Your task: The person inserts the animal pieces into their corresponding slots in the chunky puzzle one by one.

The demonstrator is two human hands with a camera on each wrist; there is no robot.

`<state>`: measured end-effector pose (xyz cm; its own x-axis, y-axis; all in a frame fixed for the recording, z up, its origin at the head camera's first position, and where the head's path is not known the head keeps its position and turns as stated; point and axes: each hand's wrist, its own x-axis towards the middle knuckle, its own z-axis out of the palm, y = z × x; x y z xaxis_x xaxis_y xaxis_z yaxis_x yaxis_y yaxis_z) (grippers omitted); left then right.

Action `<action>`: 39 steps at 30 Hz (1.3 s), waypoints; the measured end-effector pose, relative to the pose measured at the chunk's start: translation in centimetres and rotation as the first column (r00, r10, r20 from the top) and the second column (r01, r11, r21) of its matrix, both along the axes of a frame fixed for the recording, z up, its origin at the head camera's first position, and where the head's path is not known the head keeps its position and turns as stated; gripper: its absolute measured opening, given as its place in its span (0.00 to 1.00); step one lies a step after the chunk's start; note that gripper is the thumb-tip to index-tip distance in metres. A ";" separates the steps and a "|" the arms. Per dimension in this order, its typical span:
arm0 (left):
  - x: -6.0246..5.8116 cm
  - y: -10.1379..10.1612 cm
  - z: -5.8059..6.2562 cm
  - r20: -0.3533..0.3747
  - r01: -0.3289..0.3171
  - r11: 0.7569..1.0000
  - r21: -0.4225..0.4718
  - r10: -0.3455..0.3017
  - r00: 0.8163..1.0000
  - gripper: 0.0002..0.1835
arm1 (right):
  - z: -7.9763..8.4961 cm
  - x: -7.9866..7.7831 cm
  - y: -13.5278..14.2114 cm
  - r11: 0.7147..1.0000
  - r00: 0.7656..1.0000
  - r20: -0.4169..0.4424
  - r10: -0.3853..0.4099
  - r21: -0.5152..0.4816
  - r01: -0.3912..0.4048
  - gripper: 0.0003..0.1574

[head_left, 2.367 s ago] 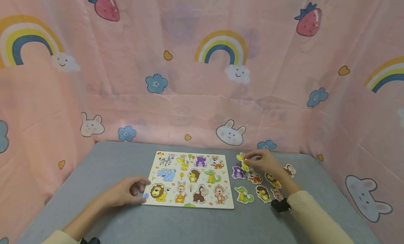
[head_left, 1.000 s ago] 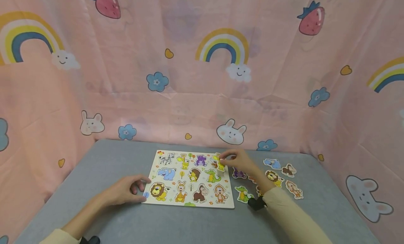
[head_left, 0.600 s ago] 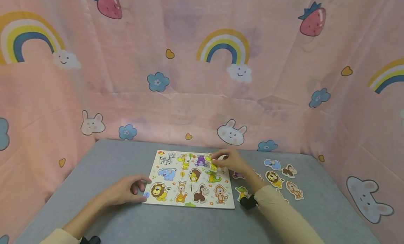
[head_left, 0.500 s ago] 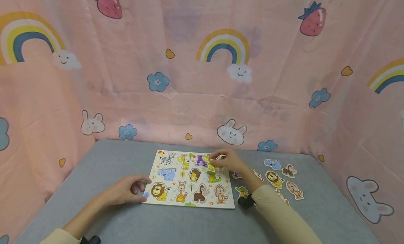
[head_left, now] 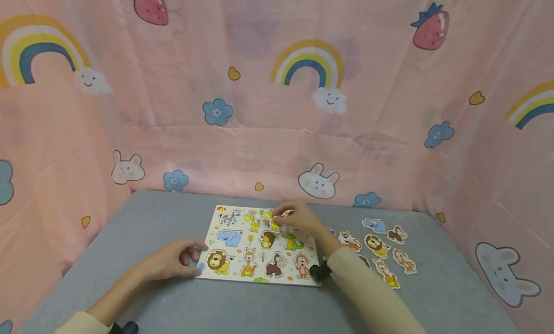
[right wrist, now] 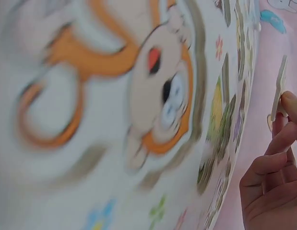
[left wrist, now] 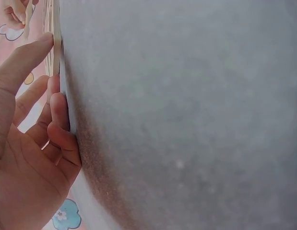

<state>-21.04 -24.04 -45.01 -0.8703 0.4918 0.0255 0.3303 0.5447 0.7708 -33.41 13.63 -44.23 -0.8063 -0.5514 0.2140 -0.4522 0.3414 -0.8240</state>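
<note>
A white puzzle board (head_left: 233, 276) printed with cartoon animals lies flat on the table. My left hand (head_left: 175, 261) rests at its left edge, with thumb and index fingertips touching it and the other fingers bent. My right hand (head_left: 300, 220) pinches a yellow giraffe puzzle piece (head_left: 271, 222) between thumb and fingers. The piece is over the board's top row, just right of the printed giraffe (head_left: 252, 222). In the right wrist view, the piece (right wrist: 279, 91) stands edge-on, raised off the board. The right hand hides part of the top row, including most of the hippo.
Right of the board lie several loose animal pieces, among them an elephant (head_left: 374, 225), a gorilla (head_left: 396, 234), a lion (head_left: 377, 246), a tiger (head_left: 349, 241), a monkey (head_left: 404, 260) and a kangaroo (head_left: 386, 273). The right forearm partly covers others. A pink printed curtain (head_left: 251, 146) surrounds the grey table (head_left: 242, 310).
My right hand picked the giraffe piece from among the loose pieces and carried it left over the board, past the tiger and hippo pictures. My left hand stays at the board's edge.
</note>
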 end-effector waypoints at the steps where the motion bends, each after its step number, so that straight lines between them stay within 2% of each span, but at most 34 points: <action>1: 0.0 0.0 0.0 0.002 0.000 1.000 0.001 0.000 1.000 0.28 | 0.0 0.0 -0.3 1.000 1.000 0.000 -0.002 0.002 0.002 0.09; 6: -0.1 -0.1 -0.1 0.001 0.001 1.000 -0.001 -0.001 1.000 0.28 | 0.1 -0.1 -1.7 0.999 1.000 0.018 -0.025 0.030 0.024 0.08; 11: -0.3 -0.1 -0.3 -0.009 0.007 1.000 0.003 -0.007 1.000 0.28 | -0.3 -0.4 -2.7 0.999 0.998 0.060 -0.035 0.018 0.034 0.08; 15: -0.3 -0.1 -0.3 -0.008 0.006 1.000 0.007 -0.006 1.000 0.28 | -0.5 -0.6 -3.4 1.000 0.997 0.069 -0.018 -0.007 0.019 0.07; 21: -0.2 0.0 -0.1 -0.010 0.006 1.000 -0.001 -0.006 1.000 0.28 | -0.8 -0.9 -4.1 0.999 0.999 0.022 0.024 -0.025 -0.024 0.07; 27: -0.1 -0.1 0.0 -0.008 0.012 1.000 0.001 -0.012 1.000 0.28 | -0.6 -0.8 -4.5 0.999 0.998 0.062 0.031 -0.043 -0.028 0.08; 33: -0.2 -0.1 -0.1 -0.013 0.023 1.000 0.002 -0.023 1.000 0.28 | -0.3 -0.6 -4.7 0.999 0.995 0.103 -0.004 -0.032 0.008 0.08; 39: -0.1 0.0 -0.1 -0.014 0.014 1.000 -0.010 -0.014 1.000 0.28 | -0.2 -0.8 -4.9 0.999 0.994 0.090 -0.053 -0.002 0.054 0.06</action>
